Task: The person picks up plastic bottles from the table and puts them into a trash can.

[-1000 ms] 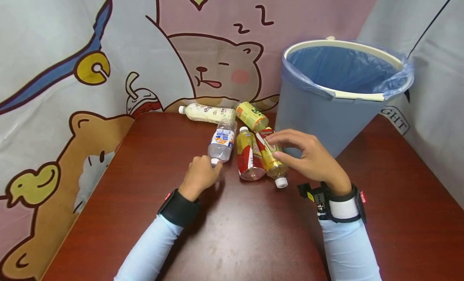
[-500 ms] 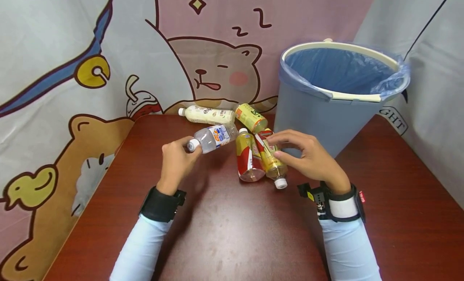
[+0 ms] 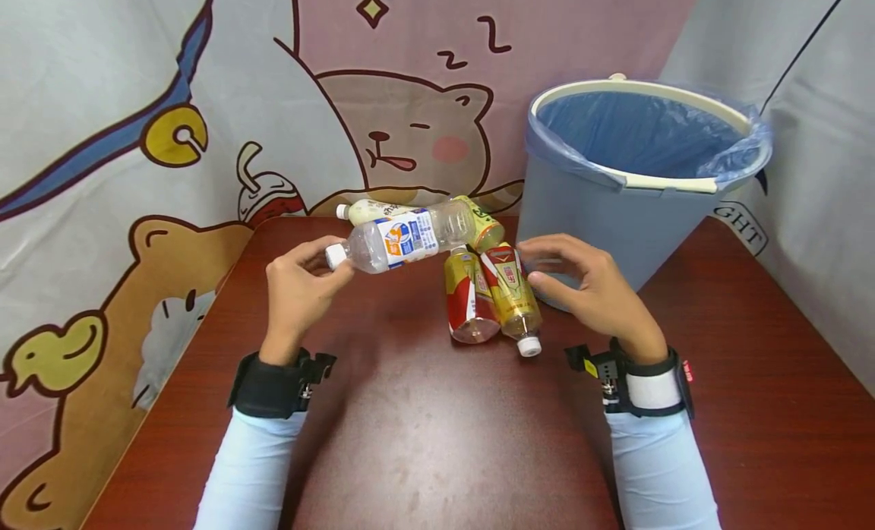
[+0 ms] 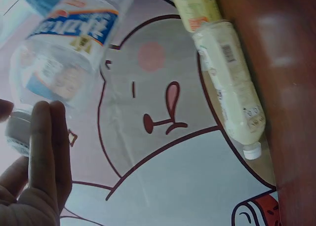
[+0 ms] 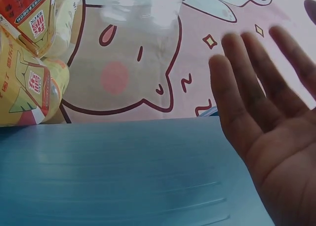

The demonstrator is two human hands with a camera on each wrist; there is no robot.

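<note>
My left hand (image 3: 297,294) pinches the white cap of a clear plastic bottle (image 3: 409,238), which has a blue, orange and white label. Raised above the table, the bottle tilts with its base up and to the right. In the left wrist view, fingers (image 4: 42,142) and thumb tip lie about the cap. My right hand (image 3: 591,291) hovers with its fingers spread, holding nothing, beside a red-and-gold bottle (image 3: 514,294). A second red-and-gold bottle (image 3: 472,302) lies against that one. Behind the clear bottle, partly hidden, are a cream-coloured bottle (image 3: 369,211) and a yellow-green bottle (image 3: 489,230).
A grey-blue bin (image 3: 581,211) with a blue bag liner stands at the back right of the brown table (image 3: 424,439). A cartoon-print cloth (image 3: 410,120) hangs right behind the table. The right wrist view shows the bin's side wall close to the right hand.
My left hand has drawn the clear bottle left and lifted it by its cap, turning it from pointing at me to nearly crosswise. The right hand has shifted only slightly to the right.
</note>
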